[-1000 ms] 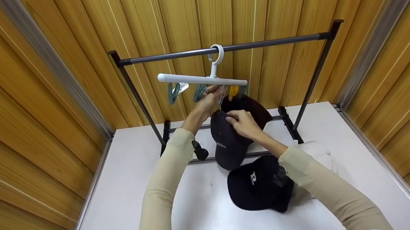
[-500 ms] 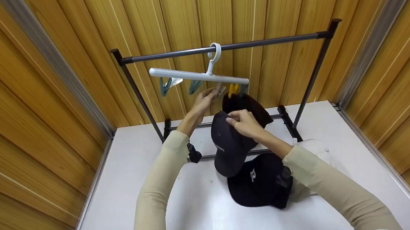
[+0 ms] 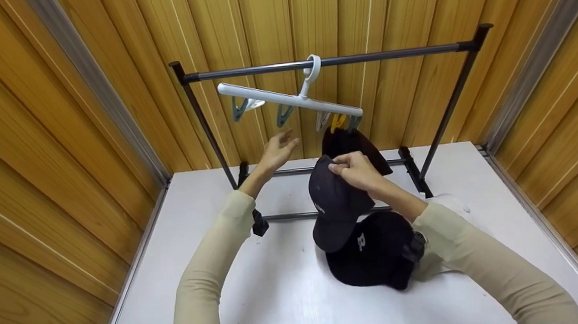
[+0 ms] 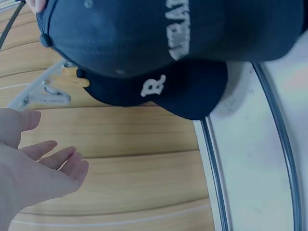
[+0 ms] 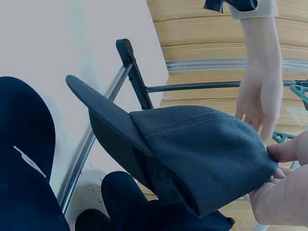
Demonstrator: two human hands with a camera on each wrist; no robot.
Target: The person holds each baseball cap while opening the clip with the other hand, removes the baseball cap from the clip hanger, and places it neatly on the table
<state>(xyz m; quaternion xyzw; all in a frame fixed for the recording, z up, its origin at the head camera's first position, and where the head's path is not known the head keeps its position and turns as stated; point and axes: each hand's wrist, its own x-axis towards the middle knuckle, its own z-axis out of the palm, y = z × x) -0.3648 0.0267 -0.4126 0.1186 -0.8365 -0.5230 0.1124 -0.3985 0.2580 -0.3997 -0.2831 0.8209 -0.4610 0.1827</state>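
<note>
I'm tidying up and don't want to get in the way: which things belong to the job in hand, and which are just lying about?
In the job, it seems:
held cap, in the right hand
hanger
clips
hung cap
rack

Lying on the table:
black cap, in neither hand, perhaps next
pale item, partly hidden by a sleeve
</note>
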